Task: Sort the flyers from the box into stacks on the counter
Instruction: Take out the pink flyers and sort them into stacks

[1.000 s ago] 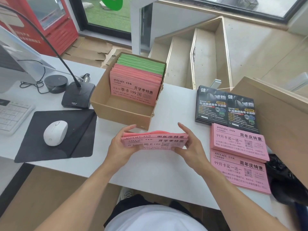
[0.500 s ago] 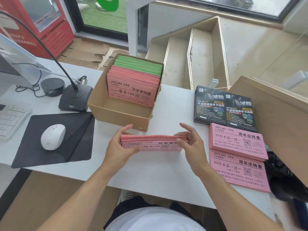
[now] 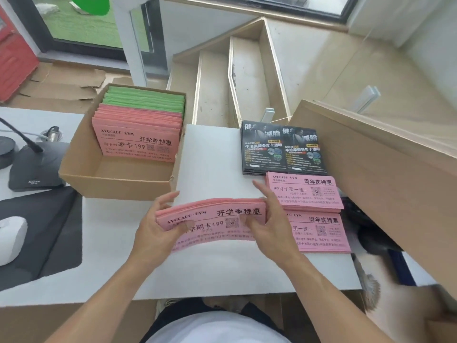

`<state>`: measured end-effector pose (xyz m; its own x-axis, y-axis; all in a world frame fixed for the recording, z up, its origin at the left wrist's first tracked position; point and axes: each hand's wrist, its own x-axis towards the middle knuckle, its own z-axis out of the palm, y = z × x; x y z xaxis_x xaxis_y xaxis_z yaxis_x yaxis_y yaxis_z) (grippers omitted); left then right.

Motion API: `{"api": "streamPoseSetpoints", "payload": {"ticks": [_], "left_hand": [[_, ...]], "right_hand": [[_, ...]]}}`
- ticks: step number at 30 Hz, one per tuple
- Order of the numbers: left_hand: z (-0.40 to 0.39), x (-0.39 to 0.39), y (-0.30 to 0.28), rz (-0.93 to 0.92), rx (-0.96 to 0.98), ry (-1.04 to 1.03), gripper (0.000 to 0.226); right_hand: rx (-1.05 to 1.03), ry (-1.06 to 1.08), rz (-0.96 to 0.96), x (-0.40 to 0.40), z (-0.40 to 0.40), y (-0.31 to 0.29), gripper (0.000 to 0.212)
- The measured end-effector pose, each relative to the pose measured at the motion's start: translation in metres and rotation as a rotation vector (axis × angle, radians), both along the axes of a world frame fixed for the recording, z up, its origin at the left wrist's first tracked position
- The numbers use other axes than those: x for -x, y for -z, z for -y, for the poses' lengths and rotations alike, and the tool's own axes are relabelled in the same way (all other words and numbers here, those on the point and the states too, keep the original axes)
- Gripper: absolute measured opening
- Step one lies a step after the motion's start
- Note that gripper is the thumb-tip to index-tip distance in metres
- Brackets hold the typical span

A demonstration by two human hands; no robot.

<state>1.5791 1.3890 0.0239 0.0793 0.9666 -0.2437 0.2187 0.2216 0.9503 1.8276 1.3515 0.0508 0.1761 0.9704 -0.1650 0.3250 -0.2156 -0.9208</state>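
Observation:
A bundle of pink flyers (image 3: 217, 219) is held just above the white counter (image 3: 222, 268), its printed face tilted toward me. My left hand (image 3: 158, 231) grips its left end and my right hand (image 3: 269, 224) grips its right end, thumbs on top. The cardboard box (image 3: 111, 181) at the left holds upright pink flyers (image 3: 138, 139) in front and green flyers (image 3: 146, 99) behind. On the counter to the right lie two black flyer stacks (image 3: 282, 149) and two pink flyer stacks (image 3: 306, 191), (image 3: 321, 231).
A black mouse pad (image 3: 44, 231) with a white mouse (image 3: 10, 238) lies at the left, and a microphone base (image 3: 37, 167) stands beside the box. A wooden panel (image 3: 383, 181) rises at the right. Stairs drop away behind the counter.
Both hands have tipped the pink bundle from edge-on to face-up and shifted it right, close to the pink stacks. My view has also swung to the right.

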Motion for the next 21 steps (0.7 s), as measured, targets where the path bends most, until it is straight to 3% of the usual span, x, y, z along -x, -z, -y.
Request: {"api": "streamPoseSetpoints", "payload": {"ticks": [5, 9, 21], "left_hand": [[-0.001, -0.094, 0.008, 0.067, 0.141, 0.252, 0.067], [0.010, -0.160, 0.014, 0.034, 0.156, 0.266, 0.070], [0.014, -0.217, 0.032, -0.182, 0.122, 0.183, 0.087]], "right_hand": [[0.028, 0.226, 0.104, -0.079, 0.039, -0.016, 0.072], [0.074, 0.337, 0.251, -0.132, 0.057, -0.017, 0.069], [0.091, 0.259, 0.754, -0.170, 0.043, 0.043, 0.076]]}}
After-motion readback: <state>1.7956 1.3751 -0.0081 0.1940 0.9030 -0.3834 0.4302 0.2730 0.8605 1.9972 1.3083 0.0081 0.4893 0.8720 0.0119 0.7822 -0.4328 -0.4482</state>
